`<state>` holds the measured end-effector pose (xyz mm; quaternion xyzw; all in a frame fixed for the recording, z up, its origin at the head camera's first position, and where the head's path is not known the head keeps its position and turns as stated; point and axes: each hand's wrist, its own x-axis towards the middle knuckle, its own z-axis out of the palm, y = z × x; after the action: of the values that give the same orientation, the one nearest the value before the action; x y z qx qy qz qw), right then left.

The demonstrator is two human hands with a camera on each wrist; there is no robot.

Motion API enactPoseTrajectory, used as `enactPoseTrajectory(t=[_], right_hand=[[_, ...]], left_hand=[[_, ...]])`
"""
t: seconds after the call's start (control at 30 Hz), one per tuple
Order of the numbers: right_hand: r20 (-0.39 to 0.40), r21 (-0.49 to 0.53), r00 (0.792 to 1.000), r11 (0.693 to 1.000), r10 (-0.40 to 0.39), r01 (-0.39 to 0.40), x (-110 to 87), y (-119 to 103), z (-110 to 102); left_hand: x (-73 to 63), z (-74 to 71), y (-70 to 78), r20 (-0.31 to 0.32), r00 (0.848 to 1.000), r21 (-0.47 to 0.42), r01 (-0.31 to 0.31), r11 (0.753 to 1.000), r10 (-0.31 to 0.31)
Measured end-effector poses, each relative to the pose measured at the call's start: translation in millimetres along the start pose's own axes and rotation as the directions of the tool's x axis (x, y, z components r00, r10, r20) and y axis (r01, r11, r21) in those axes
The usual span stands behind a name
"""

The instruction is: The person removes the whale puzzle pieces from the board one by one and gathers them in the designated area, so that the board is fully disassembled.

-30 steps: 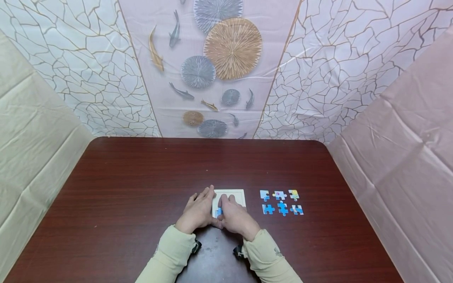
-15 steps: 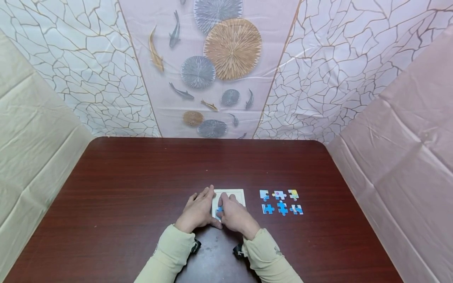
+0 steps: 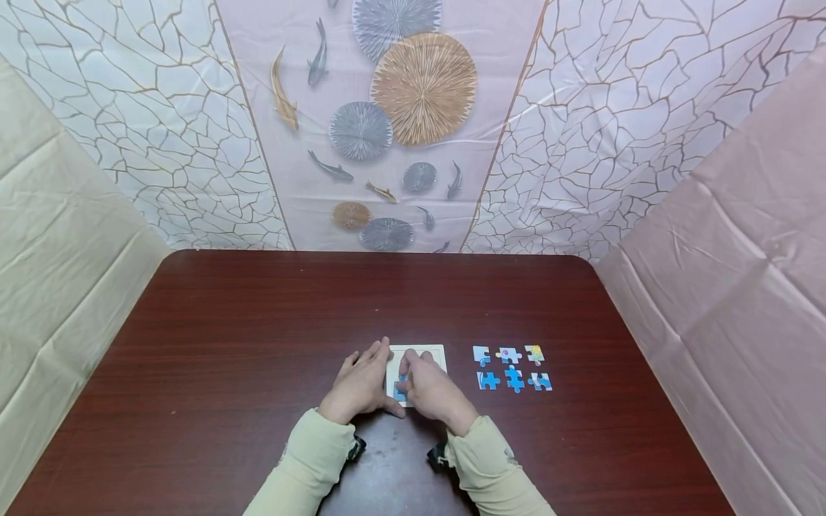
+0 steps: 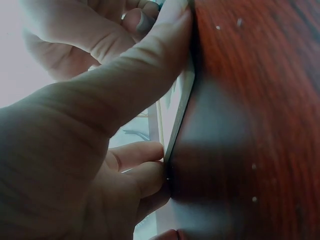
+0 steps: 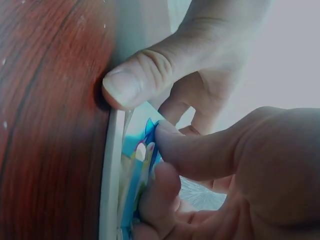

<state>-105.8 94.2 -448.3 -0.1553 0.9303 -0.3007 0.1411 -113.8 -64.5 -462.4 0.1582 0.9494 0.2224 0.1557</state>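
A white puzzle board point(image 3: 426, 350) lies flat on the table between both hands. My left hand point(image 3: 364, 383) rests along its left side, fingers fairly straight and thumb spread to the near edge. In the left wrist view, the left thumb point(image 4: 145, 65) and fingertips touch the board's rim. My right hand point(image 3: 431, 390) is over the board. In the right wrist view, its thumb and fingers pinch a blue jigsaw piece point(image 5: 151, 131), tilted inside the rim. Blue pieces point(image 3: 399, 393) show at the board's lower left; the right hand partly hides them.
Right of the board lie several loose jigsaw pieces in two rows, among them a yellow-marked piece point(image 3: 535, 354) and a blue piece point(image 3: 514, 379). The dark red table point(image 3: 226, 344) stretches around, with patterned cloth point(image 3: 419, 179) hanging behind its far edge.
My right hand shifts very slightly and its fingers change position over the board's lower left, uncovering a little more blue. The left hand and the loose pieces stay put.
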Motion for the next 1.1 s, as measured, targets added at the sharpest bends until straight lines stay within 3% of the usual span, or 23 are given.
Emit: enactPoseTrajectory(t=[0.6, 1.1], right_hand=[[-0.1, 0.14, 0.994, 0.988, -0.045, 0.059, -6.3, 8, -3], [-0.164, 0.257, 0.986, 0.965, -0.015, 0.058, 0.1, 13, 5]], left_hand=[[0.9, 0.9, -0.9, -0.021, 1.0, -0.011, -0.01, 1.0, 0.01], [1.1, 0.3, -1.6, -0.022, 1.0, -0.009, -0.009, 1.0, 0.009]])
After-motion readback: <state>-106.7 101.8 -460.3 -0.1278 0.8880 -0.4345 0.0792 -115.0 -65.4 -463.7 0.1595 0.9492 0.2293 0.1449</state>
